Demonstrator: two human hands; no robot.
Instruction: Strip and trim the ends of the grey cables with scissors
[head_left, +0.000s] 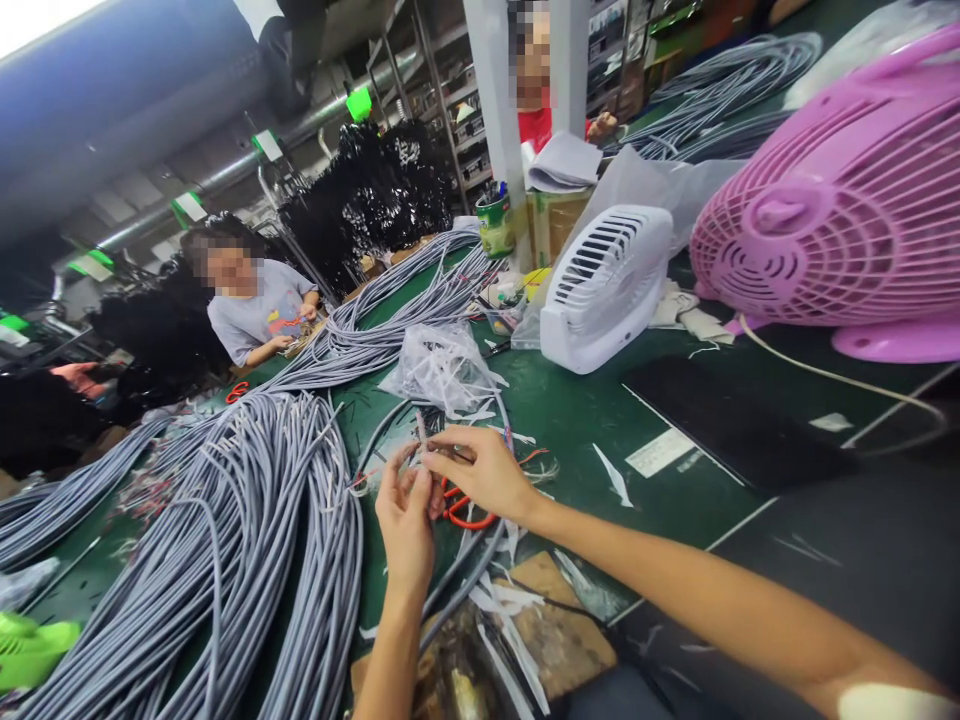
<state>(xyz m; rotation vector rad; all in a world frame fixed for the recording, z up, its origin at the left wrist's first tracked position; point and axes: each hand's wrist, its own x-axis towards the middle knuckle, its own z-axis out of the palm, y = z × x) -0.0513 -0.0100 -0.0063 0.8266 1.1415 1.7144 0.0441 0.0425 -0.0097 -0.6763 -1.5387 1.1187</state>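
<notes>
My left hand (pixel 409 510) and my right hand (pixel 480 468) meet over the green table, fingertips pinched together. A thin pale piece (pixel 421 428) sticks up between them; what it is, and whether it belongs to a cable, I cannot make out. Just under my right hand lie scissors with red-orange handles (pixel 470 520), partly covered by my fingers. A grey cable (pixel 474 568) curves beneath my hands toward me. Beyond them rests a clear plastic bag (pixel 442 365) holding white strips.
Thick bundles of grey cable (pixel 247 520) fill the left side. A white fan (pixel 609 285) and a large pink fan (pixel 825 200) stand at right, near a black flat sheet (pixel 727 425). Cardboard (pixel 559 630) lies close to me. A co-worker (pixel 259 310) sits across; another person is behind the post.
</notes>
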